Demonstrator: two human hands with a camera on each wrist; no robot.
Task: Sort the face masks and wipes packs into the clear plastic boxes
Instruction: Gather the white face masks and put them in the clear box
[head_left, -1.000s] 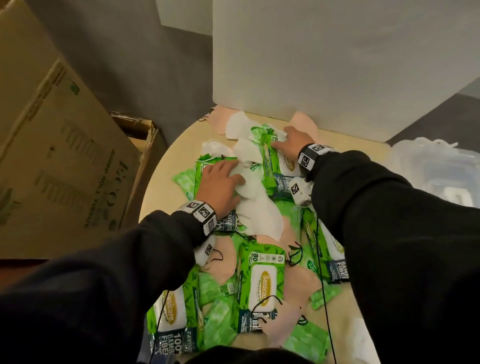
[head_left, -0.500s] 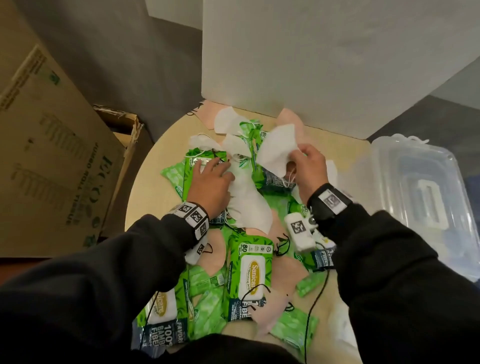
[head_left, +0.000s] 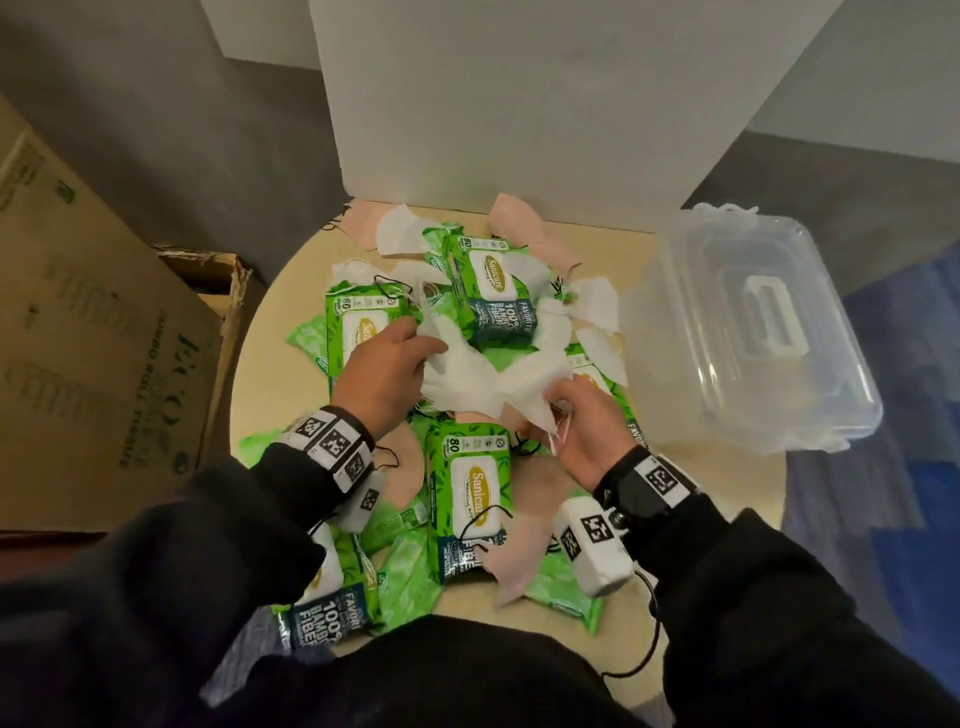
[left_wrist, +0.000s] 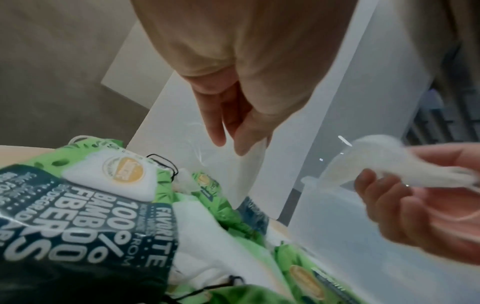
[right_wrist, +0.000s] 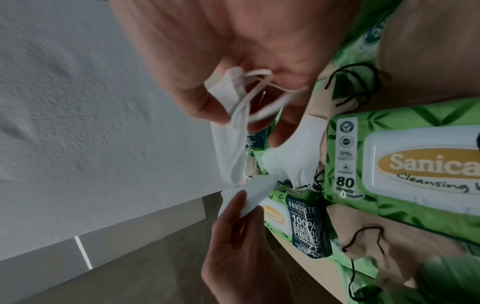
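Observation:
Green Sanicare wipes packs (head_left: 470, 499) and white and pink face masks lie heaped on a round table (head_left: 270, 395). My left hand (head_left: 431, 351) is over the middle of the heap and pinches a white face mask (head_left: 457, 379). In the right wrist view the left hand (right_wrist: 246, 205) has the mask's edge (right_wrist: 241, 195) between thumb and fingers. My right hand (head_left: 561, 397) is close beside it and pinches a bunch of white masks (right_wrist: 228, 144) by body and ear loops. The clear plastic box (head_left: 748, 332) stands at the table's right with its lid on.
A white board (head_left: 519, 104) stands upright behind the heap. A large cardboard box (head_left: 93, 332) stands at the table's left. More wipes packs (head_left: 488, 291) and pink masks (head_left: 514, 218) lie at the far side. Blue floor shows at the right.
My right hand drew back from the far side of the heap toward me with a white mask. My left hand left the wipes pack and took hold of a white mask.

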